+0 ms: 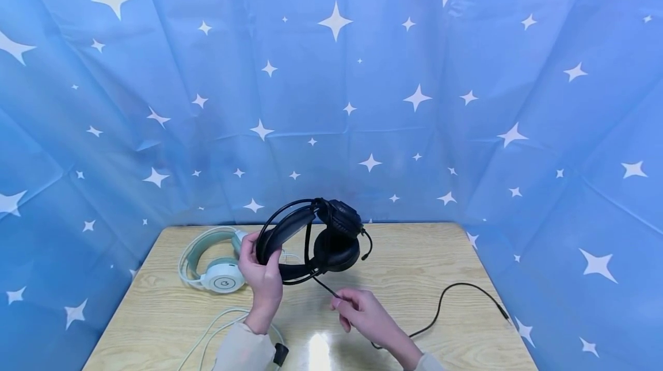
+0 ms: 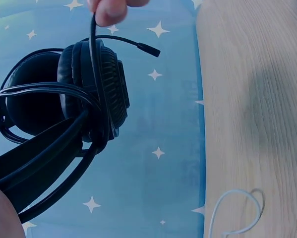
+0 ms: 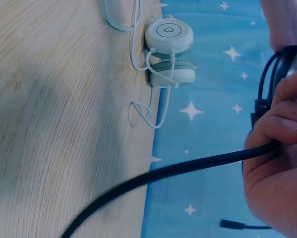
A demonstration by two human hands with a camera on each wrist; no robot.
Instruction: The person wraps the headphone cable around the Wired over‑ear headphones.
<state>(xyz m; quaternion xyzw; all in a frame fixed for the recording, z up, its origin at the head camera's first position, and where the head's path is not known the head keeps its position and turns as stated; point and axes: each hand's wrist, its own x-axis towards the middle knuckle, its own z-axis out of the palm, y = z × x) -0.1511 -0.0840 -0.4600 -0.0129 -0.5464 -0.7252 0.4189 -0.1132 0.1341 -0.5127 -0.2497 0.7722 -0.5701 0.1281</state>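
Observation:
My left hand (image 1: 263, 276) grips a black headset (image 1: 336, 251) by its headband, holding it raised over the table. Both padded ear cups face right of the hand, and a thin boom microphone (image 1: 367, 253) sticks out from one. My right hand (image 1: 365, 314) pinches the headset's black cable (image 1: 325, 286) between thumb and fingers, a short way below the ear cups. In the left wrist view the cable (image 2: 95, 64) passes across the near ear cup (image 2: 113, 94) up to those fingertips. From the right hand the cable (image 3: 173, 169) hangs down in the right wrist view.
A white and green headset (image 1: 224, 278) lies at the table's back left, beside my left hand. Its pale cable (image 1: 207, 333) loops toward the front, near a small black piece (image 1: 280, 354). The black cable's loose end (image 1: 502, 310) lies at the right. Blue star-patterned cloth (image 1: 336, 100) surrounds the table.

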